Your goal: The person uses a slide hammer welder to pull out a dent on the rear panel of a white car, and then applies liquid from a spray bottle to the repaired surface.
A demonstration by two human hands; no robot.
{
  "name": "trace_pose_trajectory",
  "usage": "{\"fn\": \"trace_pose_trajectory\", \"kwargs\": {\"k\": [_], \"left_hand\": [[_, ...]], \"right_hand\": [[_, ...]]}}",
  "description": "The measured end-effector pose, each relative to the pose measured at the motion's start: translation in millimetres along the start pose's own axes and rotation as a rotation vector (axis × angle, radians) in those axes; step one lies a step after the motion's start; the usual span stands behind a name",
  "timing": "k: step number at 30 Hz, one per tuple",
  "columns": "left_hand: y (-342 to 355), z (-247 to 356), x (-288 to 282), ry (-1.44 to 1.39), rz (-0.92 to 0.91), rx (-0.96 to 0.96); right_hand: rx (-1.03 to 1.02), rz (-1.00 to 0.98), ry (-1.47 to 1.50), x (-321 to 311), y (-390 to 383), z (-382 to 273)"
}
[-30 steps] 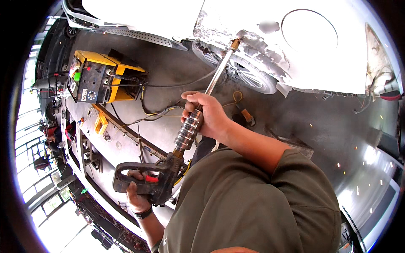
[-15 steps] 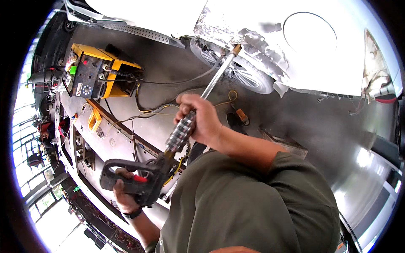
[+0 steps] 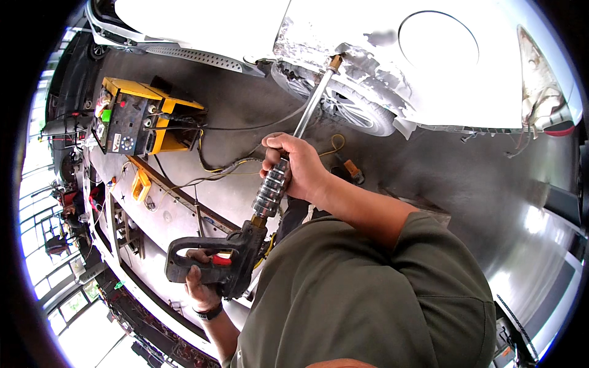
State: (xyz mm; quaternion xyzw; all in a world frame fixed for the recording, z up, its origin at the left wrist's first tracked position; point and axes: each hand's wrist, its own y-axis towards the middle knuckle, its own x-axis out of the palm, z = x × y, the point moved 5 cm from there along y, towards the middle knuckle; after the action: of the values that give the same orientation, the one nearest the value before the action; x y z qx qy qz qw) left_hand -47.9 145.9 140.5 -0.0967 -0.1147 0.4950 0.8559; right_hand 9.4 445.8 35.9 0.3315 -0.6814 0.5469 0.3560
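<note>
I hold a dent puller with a slide hammer across the picture, its brass-coloured tip (image 3: pixel 335 62) at the scraped, bare-metal patch (image 3: pixel 362 69) above the car's rear wheel (image 3: pixel 359 110). My left hand (image 3: pixel 201 287) is closed around the black handle (image 3: pixel 243 253), by its red trigger (image 3: pixel 221 260). My right hand (image 3: pixel 302 168) wraps around the upper part of the ribbed metal sliding weight (image 3: pixel 268 195). Beyond that hand the shiny rod (image 3: pixel 311 109) runs up to the tip. At its lower end the weight sits close to the brass fitting below it.
A yellow and black welding machine (image 3: pixel 132 122) stands at left, with cables (image 3: pixel 230 164) trailing over the floor. Below it are a metal beam (image 3: pixel 178 195) and a yellow tray (image 3: pixel 140 185). An orange object (image 3: pixel 353 172) lies near the wheel. The white car body (image 3: pixel 485 92) spans the top.
The handle and my left hand have shifted right, and the puller stands steeper. The weight, blurred before, now shows sharply. Both hands keep their grip.
</note>
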Motion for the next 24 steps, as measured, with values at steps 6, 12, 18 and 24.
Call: {"fn": "trace_pose_trajectory", "kwargs": {"k": [6, 12, 18, 24], "left_hand": [[-2, 8, 7, 0.071, -0.005, -0.004], [-5, 24, 22, 0.118, -0.03, 0.009], [-5, 34, 31, 0.162, -0.065, 0.063], [-7, 53, 37, 0.29, 0.012, 0.214]], "right_hand": [[0.035, 0.007, 0.011, 1, 0, 1], [0.058, 0.024, 0.007, 6, -7, -5], [0.061, -0.013, 0.029, 8, -6, -6], [0.065, -0.015, 0.059, 10, -8, -12]]}}
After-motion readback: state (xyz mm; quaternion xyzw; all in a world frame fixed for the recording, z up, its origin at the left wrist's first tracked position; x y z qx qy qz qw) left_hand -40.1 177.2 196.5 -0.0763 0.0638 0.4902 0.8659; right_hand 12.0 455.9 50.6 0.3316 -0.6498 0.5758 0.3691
